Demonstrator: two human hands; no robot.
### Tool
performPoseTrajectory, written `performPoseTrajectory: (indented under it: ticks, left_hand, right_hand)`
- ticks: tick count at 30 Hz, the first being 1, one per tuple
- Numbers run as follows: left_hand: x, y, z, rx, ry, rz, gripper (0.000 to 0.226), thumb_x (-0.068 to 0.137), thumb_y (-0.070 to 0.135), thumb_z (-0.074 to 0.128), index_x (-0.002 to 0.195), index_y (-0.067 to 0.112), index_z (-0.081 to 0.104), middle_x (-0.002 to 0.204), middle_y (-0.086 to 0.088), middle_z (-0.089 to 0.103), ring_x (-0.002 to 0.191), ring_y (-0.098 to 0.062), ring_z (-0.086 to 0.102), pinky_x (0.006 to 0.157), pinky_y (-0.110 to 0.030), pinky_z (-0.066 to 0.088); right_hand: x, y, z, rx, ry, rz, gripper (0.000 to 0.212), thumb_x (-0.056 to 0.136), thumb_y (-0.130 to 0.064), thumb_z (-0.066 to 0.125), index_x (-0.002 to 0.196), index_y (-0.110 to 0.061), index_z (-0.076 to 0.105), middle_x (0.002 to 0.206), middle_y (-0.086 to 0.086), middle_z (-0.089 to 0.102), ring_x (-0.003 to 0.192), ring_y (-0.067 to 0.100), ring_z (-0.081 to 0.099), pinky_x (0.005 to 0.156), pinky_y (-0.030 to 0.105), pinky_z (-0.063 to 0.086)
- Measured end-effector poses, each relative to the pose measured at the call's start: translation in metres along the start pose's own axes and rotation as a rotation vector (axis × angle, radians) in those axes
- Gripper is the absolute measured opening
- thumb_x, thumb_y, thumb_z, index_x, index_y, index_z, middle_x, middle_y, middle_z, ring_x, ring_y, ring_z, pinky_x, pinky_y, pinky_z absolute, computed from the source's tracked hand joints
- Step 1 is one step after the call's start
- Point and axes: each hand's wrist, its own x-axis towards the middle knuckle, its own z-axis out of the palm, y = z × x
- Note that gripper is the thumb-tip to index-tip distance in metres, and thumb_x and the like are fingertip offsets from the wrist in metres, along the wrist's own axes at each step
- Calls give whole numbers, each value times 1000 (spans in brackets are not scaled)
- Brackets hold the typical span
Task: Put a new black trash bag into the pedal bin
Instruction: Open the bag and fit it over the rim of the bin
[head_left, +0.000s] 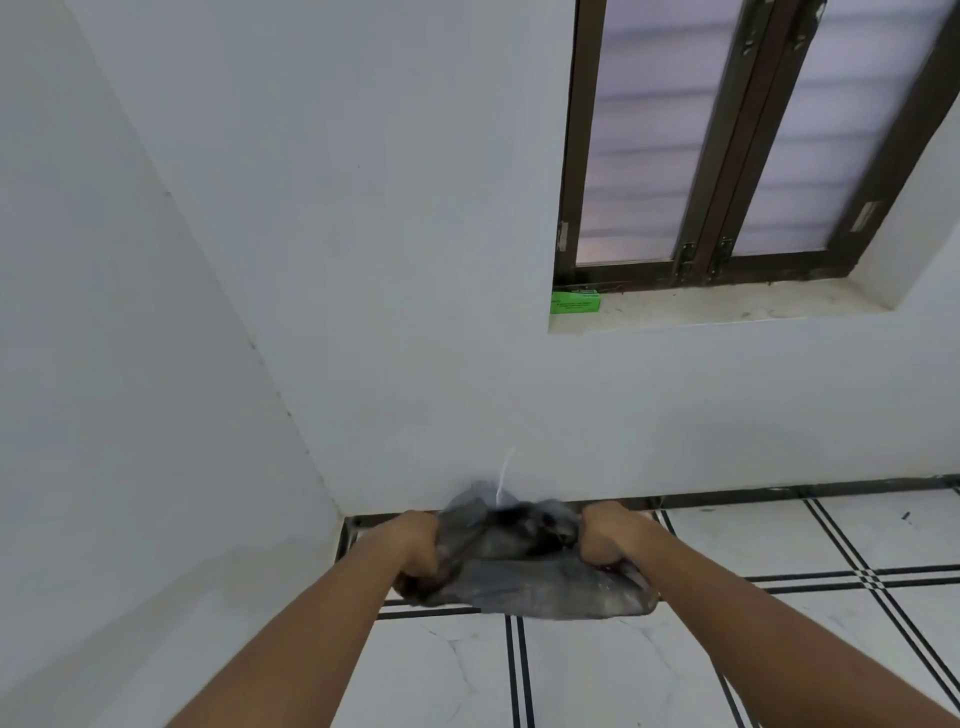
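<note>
White painted walls meet in a corner (332, 499) on the left, plain and matt, with a few faint scuffs along the seam. Underfoot the floor (810, 540) is glossy white tile veined like marble, ruled into squares by paired black lines, with a dark border strip running along the foot of the far wall. High on the right a window (737, 135) sits in a deep recess; its frame is dark brown, two leaves meeting at a centre post with small metal hinges and latches, and the panes are frosted and banded with pale horizontal stripes. Its sill (727, 306) is a pale, speckled stone slab, dusty in places, and a small bright green box (575, 302) rests at its left end against the recess wall; there is print on the box, too small to read. Two bare forearms reach out from below. Between them hangs the black trash bag (519, 571), held in the air above the floor near the corner, thin, crinkled plastic that looks grey and half translucent where it is stretched and darker where it bunches; motion blurs its upper edge. The left hand (415, 551) is clenched round the bag's left side, and the right hand (608, 540) is clenched round its right side, pulling the plastic taut between them. A thin white strand (504, 473) stands up just above the bag against the wall
</note>
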Motion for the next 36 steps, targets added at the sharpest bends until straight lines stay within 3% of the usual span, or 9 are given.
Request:
performPoseTrajectory:
  ticks: [6, 11, 15, 18, 22, 26, 30, 32, 36]
  left_hand:
    - [10, -6, -27, -228, 380, -93, 60, 87, 31, 64, 144, 20, 50, 134, -8, 55, 113, -27, 64, 89, -38, 55]
    - [6, -12, -45, -148, 523, -140, 84, 86, 26, 66, 158, 15, 24, 143, -9, 38, 102, -33, 66, 76, -40, 55]
    - [9, -12, -72, -684, 460, -149, 105, 71, 14, 79, 158, 15, 19, 142, -11, 35, 109, -30, 56, 86, -36, 54]
    - [3, -6, -79, -992, 661, -165, 103, 69, 9, 80, 155, 12, 24, 149, -9, 27, 109, -32, 57, 86, -41, 57]
    - [-1, -10, -62, -283, 1058, -59, 104, 74, 15, 83, 157, 14, 20, 166, -7, 9, 90, -34, 61, 64, -44, 57]
    - [6, -26, -59, -21, 594, -78, 92, 82, 38, 76, 158, 17, 28, 151, -10, 37, 100, -34, 64, 73, -43, 59]
    - [1, -22, -80, -226, 161, -120, 34, 87, 16, 59, 121, 15, 66, 100, -8, 65, 84, -26, 70, 63, -32, 60]
    - [2, -21, -88, -242, 491, -160, 37, 88, 14, 52, 123, 19, 62, 112, -9, 67, 82, -27, 67, 66, -35, 56]
    - [5, -17, -81, -181, 1257, -80, 60, 87, 8, 60, 142, 7, 39, 155, -16, 36, 50, -30, 51, 47, -35, 44]
  right_hand:
    - [2, -11, -50, 401, 226, 5, 52, 85, -17, 53, 133, -30, 68, 131, 3, 68, 124, 30, 58, 106, 33, 47]
    - [6, -12, -60, 842, 554, -8, 31, 84, -2, 61, 105, -16, 79, 115, 5, 74, 98, 21, 66, 85, 28, 55]
    - [6, -11, -65, 753, 744, -67, 34, 78, 12, 58, 79, -19, 72, 94, -4, 57, 84, 17, 59, 64, 10, 42]
    - [7, -8, -67, 561, 694, -21, 17, 89, 0, 57, 95, -9, 71, 96, -1, 57, 86, 23, 61, 71, 25, 45]
    - [0, -11, -68, 382, 663, 114, 30, 92, -11, 53, 121, -7, 61, 126, 12, 57, 98, 33, 64, 82, 38, 53]
    - [-5, -27, -66, 398, 645, -90, 55, 87, -17, 68, 139, -8, 51, 153, 9, 31, 106, 35, 64, 90, 42, 55]
    - [-7, -31, -84, 226, 326, -61, 27, 81, -11, 65, 106, -5, 73, 114, 9, 68, 97, 26, 69, 74, 27, 53]
    - [-5, -31, -94, 355, 370, -42, 32, 80, -7, 63, 108, -6, 77, 111, 10, 74, 94, 24, 71, 74, 26, 53]
    - [-1, -30, -94, 649, 1187, -287, 43, 92, -7, 61, 134, -12, 63, 145, 2, 48, 106, 10, 59, 96, 21, 48]
